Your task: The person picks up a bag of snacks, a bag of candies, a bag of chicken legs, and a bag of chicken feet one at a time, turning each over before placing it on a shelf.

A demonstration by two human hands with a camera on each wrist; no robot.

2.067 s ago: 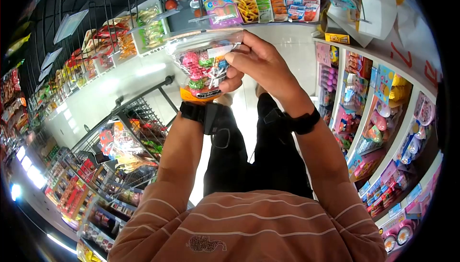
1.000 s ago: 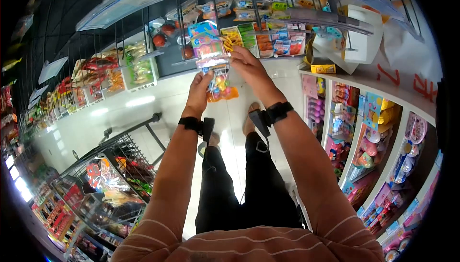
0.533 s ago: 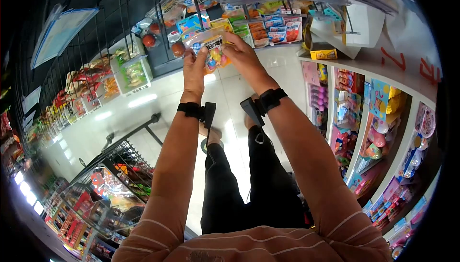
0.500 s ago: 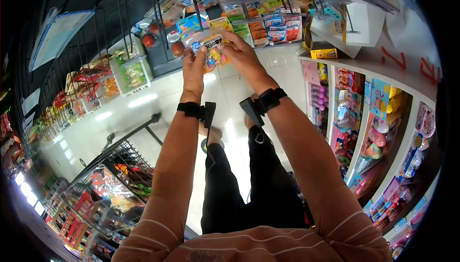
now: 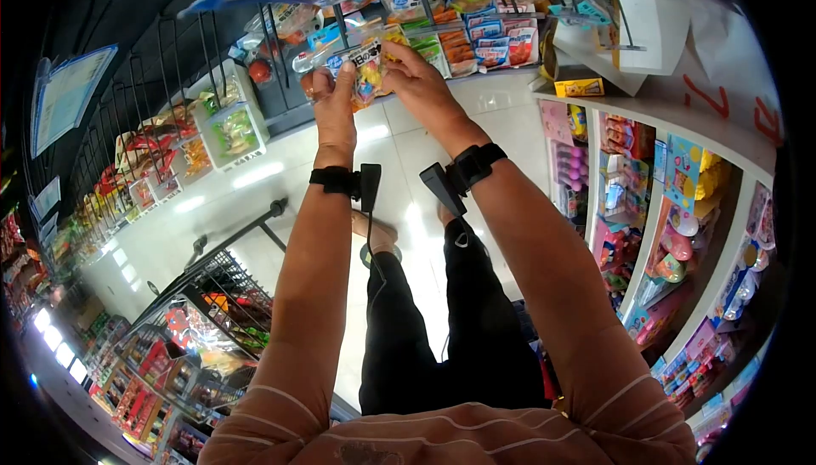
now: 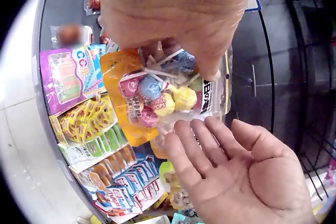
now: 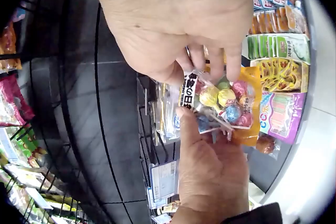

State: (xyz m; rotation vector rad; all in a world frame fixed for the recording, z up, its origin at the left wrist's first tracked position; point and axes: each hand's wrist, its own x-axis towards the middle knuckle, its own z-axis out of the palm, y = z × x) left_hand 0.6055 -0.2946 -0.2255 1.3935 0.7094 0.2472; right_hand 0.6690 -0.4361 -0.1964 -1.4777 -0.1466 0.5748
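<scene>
A clear resealable bag of lollipops [image 5: 369, 76] with an orange bottom sits at the front of the hanging rack, wrapped in pink, blue, yellow and green. My left hand [image 5: 336, 112] pinches it, thumb across the front and fingers behind, as the right wrist view shows. Beside it, my right hand [image 5: 422, 91] has its fingers extended, fingertips right at the bag's edge; its palm faces up in the left wrist view. Black Japanese-style lettering runs across the bag's label [image 7: 187, 90]. Similar clear bags [image 7: 167, 113] hang behind it on the rack.
Black hooks [image 5: 166, 53] and clear price-tag holders [image 5: 72, 99] project from the rack. Below lie a purple candy packet [image 7: 281, 116] and yellow snack packs [image 7: 278, 75]. A shopping cart [image 5: 217, 282] stands at the left; toy shelves [image 5: 637, 201] line the right.
Both hands have carried the lollipop bag from near the body forward to the rack. The right hand, which pinched the bag earlier, now has extended fingers at its edge.
</scene>
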